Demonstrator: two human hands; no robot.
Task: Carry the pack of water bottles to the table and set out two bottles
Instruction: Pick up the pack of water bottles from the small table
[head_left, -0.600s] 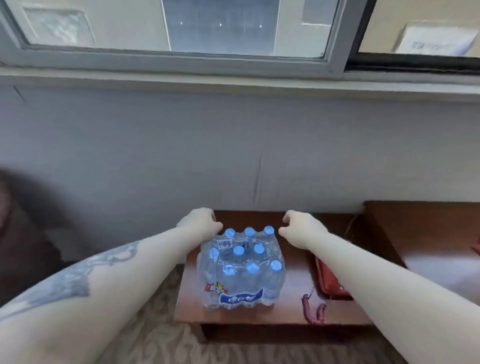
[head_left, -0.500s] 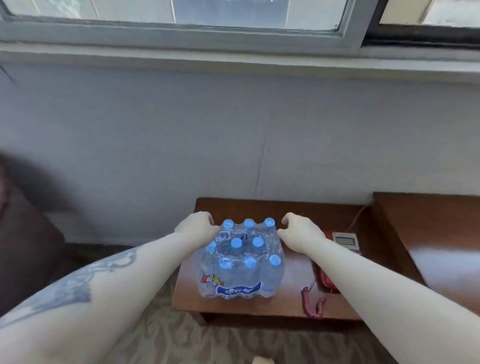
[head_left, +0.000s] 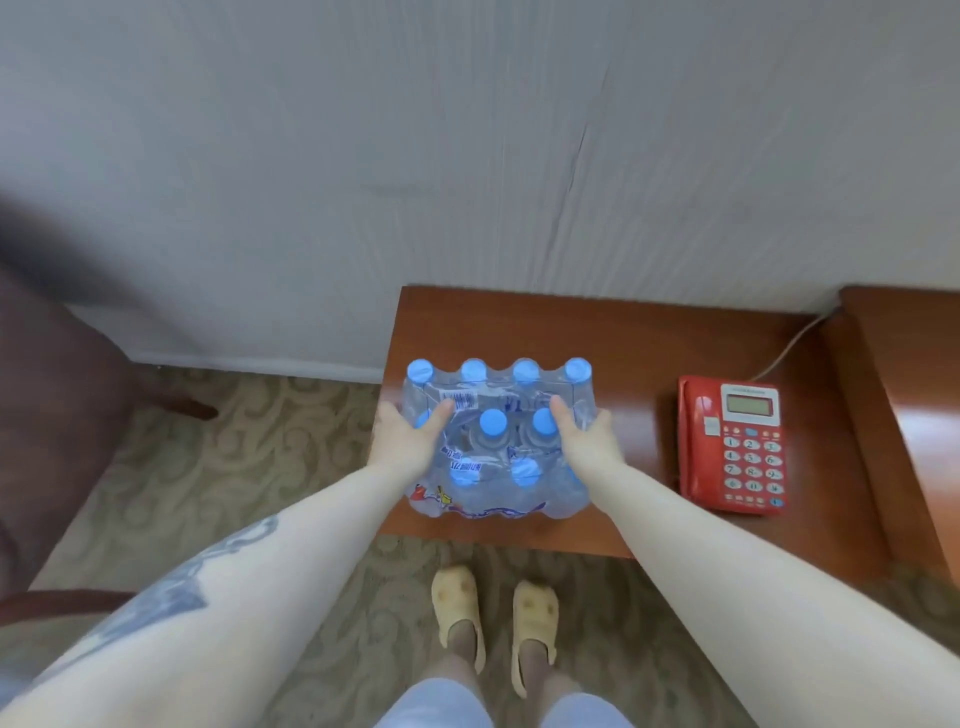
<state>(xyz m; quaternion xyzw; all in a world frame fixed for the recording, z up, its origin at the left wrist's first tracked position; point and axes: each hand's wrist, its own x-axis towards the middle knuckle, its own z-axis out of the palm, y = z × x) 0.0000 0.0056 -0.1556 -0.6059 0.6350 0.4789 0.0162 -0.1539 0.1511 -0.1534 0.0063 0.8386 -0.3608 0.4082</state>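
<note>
Shrink-wrapped pack (head_left: 496, 441) sits on wooden table (head_left: 613, 332), just left of red phone (head_left: 732, 444). Left hand (head_left: 402, 441) & right hand (head_left: 587, 441) lie spread on pack's top, fingers partly curled, prob. digging into wrap to free bottles.

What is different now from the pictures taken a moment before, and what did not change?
Both hands moved from the far corners of the pack of water bottles onto its top: the left hand and right hand now press on the plastic wrap. The camera tilted downward. The pack remains on the wooden table, unopened, with the red telephone beside it.
</note>
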